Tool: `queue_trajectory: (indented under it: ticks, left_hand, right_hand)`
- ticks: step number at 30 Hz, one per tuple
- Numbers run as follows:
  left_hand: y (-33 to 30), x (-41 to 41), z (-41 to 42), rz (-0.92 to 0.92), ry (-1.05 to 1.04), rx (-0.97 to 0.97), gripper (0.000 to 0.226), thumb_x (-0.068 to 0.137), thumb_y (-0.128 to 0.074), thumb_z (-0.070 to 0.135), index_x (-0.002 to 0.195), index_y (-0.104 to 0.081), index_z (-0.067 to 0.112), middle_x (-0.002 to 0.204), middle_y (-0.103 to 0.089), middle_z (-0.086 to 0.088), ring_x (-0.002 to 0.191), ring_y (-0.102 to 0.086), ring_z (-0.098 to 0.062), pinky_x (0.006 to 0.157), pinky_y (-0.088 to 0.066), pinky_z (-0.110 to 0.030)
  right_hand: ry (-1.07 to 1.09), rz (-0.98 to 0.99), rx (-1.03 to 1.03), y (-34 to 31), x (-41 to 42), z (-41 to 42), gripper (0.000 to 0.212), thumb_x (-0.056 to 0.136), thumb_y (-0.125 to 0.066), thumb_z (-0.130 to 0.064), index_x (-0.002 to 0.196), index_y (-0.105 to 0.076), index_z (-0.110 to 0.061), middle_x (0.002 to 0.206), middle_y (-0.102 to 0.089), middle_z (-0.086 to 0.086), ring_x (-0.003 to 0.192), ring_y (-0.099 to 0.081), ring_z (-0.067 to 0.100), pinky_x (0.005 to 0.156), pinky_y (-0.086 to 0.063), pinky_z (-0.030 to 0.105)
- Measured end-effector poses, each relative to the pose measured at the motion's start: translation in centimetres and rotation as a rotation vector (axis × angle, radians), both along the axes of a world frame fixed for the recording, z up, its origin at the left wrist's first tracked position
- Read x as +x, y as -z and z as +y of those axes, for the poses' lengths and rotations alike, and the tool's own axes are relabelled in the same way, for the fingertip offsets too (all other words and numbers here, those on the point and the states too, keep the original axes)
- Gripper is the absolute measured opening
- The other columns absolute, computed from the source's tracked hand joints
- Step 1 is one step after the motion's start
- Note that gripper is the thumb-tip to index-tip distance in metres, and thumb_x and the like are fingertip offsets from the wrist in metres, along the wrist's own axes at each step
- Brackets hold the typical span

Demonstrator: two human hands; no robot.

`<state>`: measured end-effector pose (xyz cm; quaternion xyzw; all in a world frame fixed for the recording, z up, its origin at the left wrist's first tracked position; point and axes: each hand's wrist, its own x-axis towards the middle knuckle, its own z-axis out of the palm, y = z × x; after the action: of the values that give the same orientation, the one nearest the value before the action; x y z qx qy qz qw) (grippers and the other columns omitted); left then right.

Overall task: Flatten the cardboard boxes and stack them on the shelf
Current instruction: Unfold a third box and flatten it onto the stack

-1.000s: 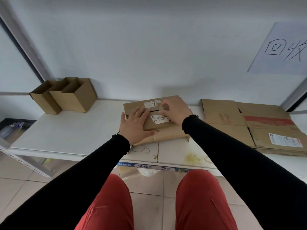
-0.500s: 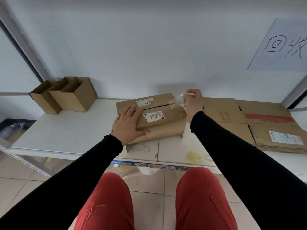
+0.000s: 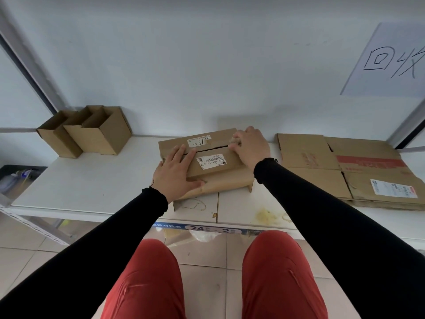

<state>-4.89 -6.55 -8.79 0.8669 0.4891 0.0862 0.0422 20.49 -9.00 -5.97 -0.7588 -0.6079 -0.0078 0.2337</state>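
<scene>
A sealed cardboard box [image 3: 213, 162] sits mid-shelf [image 3: 92, 183], nearer the front edge. The left hand [image 3: 176, 173] presses flat on its left part, fingers straight. The right hand [image 3: 250, 146] rests at the top seam's right end, fingers curled; what they pinch cannot be told. Flattened boxes [image 3: 345, 166] lie stacked toward the right end, open boxes [image 3: 92, 130] at the back left corner.

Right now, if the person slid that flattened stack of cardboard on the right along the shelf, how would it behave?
The flattened stack would probably slide easily: it lies flat on the smooth white shelf. It likely feels light and bends somewhat, being thin creased sheets. The loose layers may shift apart; nothing visible binds them.
</scene>
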Motion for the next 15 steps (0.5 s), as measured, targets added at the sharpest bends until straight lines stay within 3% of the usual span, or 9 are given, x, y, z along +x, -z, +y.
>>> queue_trajectory:
  ticks: [3,5,9,10,12,15]
  left_hand:
    - [-0.1,0.0,-0.1,0.004,0.001,-0.003,0.104,0.078,-0.056,0.079,0.16,-0.01,0.036,0.169,-0.007,0.003,0.155,0.001,-0.016,0.121,-0.024,-0.051]
    - [-0.1,-0.2,-0.2,-0.004,0.003,0.007,0.103,0.078,-0.056,0.079,0.16,-0.011,0.036,0.169,-0.008,0.004,0.155,0.001,-0.016,0.121,-0.025,-0.051]
    - [-0.3,-0.4,-0.2,-0.032,-0.004,0.005,0.103,0.078,-0.056,0.079,0.16,-0.011,0.035,0.169,-0.008,0.004,0.155,0.0,-0.016,0.12,-0.027,-0.051]
    - [-0.3,-0.3,-0.2,-0.032,-0.002,0.002,0.103,0.078,-0.056,0.079,0.16,-0.011,0.035,0.169,-0.008,0.004,0.155,0.0,-0.016,0.12,-0.027,-0.051]
    - [-0.3,-0.1,-0.2,-0.014,0.008,0.004,0.103,0.078,-0.056,0.079,0.16,-0.011,0.035,0.169,-0.008,0.003,0.155,0.0,-0.017,0.12,-0.027,-0.052]
    - [-0.3,-0.1,-0.3,-0.009,0.009,0.01,0.103,0.078,-0.056,0.079,0.16,-0.011,0.034,0.169,-0.008,0.003,0.155,0.0,-0.016,0.12,-0.027,-0.051]
  right_hand:
    - [-0.018,-0.11,0.059,0.5,-0.5,0.0,0.015,0.099,-0.052,-0.024,0.097,-0.066,-0.017,0.103,-0.055,0.001,0.095,-0.055,0.02,0.071,-0.044,0.031]
    - [0.02,0.07,0.108,0.3,-0.5,-0.4,0.018,0.1,-0.049,-0.02,0.091,-0.064,-0.016,0.097,-0.059,-0.002,0.086,-0.057,0.018,0.068,-0.047,0.031]
    - [0.371,1.311,0.308,-0.2,1.3,-0.8,0.02,0.103,-0.049,-0.017,0.114,-0.063,-0.007,0.077,-0.061,0.0,0.067,-0.056,0.014,0.058,-0.049,0.022]
    - [0.427,1.458,0.316,0.1,1.6,-1.0,0.021,0.104,-0.05,-0.015,0.119,-0.06,-0.007,0.075,-0.06,0.001,0.066,-0.057,0.015,0.061,-0.051,0.025]
    - [0.452,1.476,0.278,0.7,1.8,-1.2,0.018,0.103,-0.05,-0.011,0.12,-0.056,-0.013,0.076,-0.062,0.003,0.067,-0.059,0.016,0.065,-0.053,0.029]
    - [0.379,1.255,0.202,1.4,2.3,-1.1,0.017,0.101,-0.049,-0.009,0.111,-0.06,-0.018,0.086,-0.067,0.002,0.077,-0.064,0.018,0.071,-0.055,0.029]
